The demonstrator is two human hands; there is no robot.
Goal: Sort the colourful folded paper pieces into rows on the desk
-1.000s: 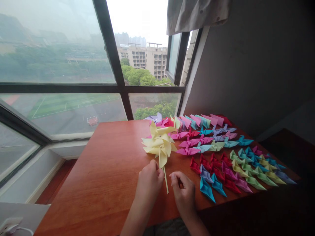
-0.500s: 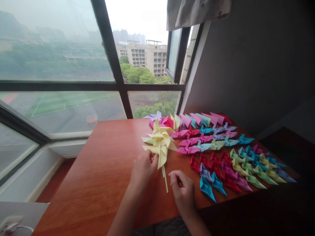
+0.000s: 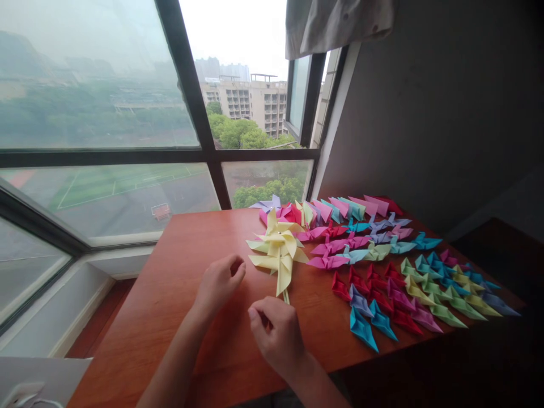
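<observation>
Pale yellow paper pinwheels [image 3: 280, 249] lie overlapped near the middle of the table, their thin stems pointing toward me. My left hand [image 3: 221, 281] is over the table to the left of them, apart from the paper, fingers curled in with nothing visible between them. Just below the pinwheels, my right hand [image 3: 278, 334] has its thumb and forefinger bent together in a loop and covers the lower ends of the stems. Nothing shows in its grip. Red, blue, purple and green paper boats [image 3: 397, 294] lie to its right.
Rows of folded paper cranes [image 3: 340, 249] stand behind the boats, with upright folded pieces [image 3: 344, 208] at the back. The reddish wooden table [image 3: 178, 266] meets a window frame [image 3: 208, 154]. A curtain [image 3: 335, 25] hangs above, beside a dark wall.
My left hand has let go of the pinwheel edge and moved left and down. My right hand has shifted left, over the stem ends. The view has tilted slightly.
</observation>
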